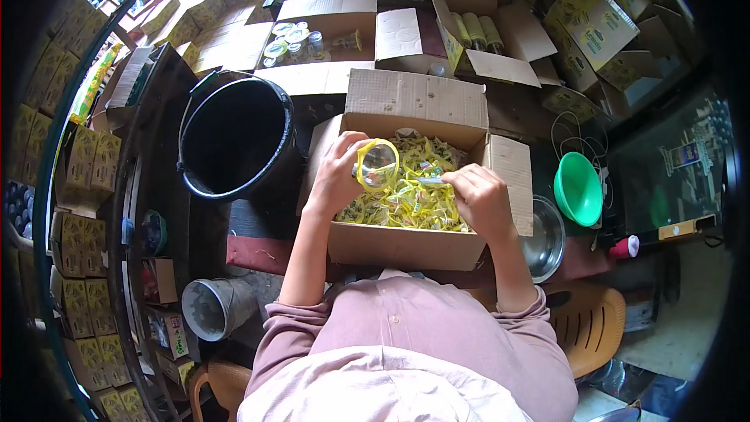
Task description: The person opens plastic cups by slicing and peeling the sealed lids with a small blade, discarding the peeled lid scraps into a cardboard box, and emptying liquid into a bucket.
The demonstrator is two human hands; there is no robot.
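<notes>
My left hand [338, 176] grips a clear round container [378, 166] with a yellow band round its rim, tilted over an open cardboard box [406, 245]. Yellow and clear scraps [414, 205] fill much of this box. My right hand [480, 194] is closed in a pinch on a thin pale tool [430, 180], whose tip points left toward the container, over the scraps. What kind of tool it is cannot be made out.
A large black bucket [291, 121] stands left of the box, a grey bucket [234, 301] below it. Behind are open boxes with clear jars [294, 47] and yellowish cylinders [476, 31]. At right are a green bowl [578, 187] and a metal bowl [544, 246].
</notes>
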